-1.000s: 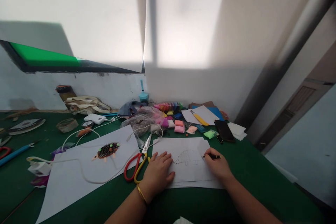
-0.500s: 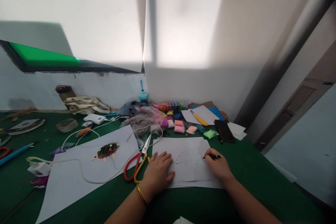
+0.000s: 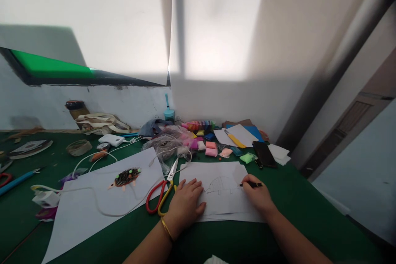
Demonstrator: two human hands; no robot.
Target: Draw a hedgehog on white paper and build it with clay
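Observation:
My right hand (image 3: 257, 194) grips a black pen (image 3: 254, 184), its tip at the right side of a white paper sheet (image 3: 216, 207). On that sheet is a line drawing of a hedgehog-like animal (image 3: 222, 185) with short legs. My left hand (image 3: 186, 203) lies flat on the sheet's left part, fingers stretched out. Right beside it rest scissors (image 3: 163, 187) with one red and one yellow handle, blades pointing away from me. Farther left, a larger white sheet (image 3: 83, 222) bears a hedgehog figure (image 3: 127, 177) with a dark body and green dots.
Clay packets (image 3: 211, 149) in several colours lie behind the drawing. A yellow utility knife (image 3: 235, 138) sits on paper at the back, with a black phone (image 3: 264, 154) to its right. A white cable (image 3: 99, 208) crosses the left sheet to a charger (image 3: 46, 199).
My right hand and the pen have shifted very slightly right at the drawing's right end. My left hand stays in place.

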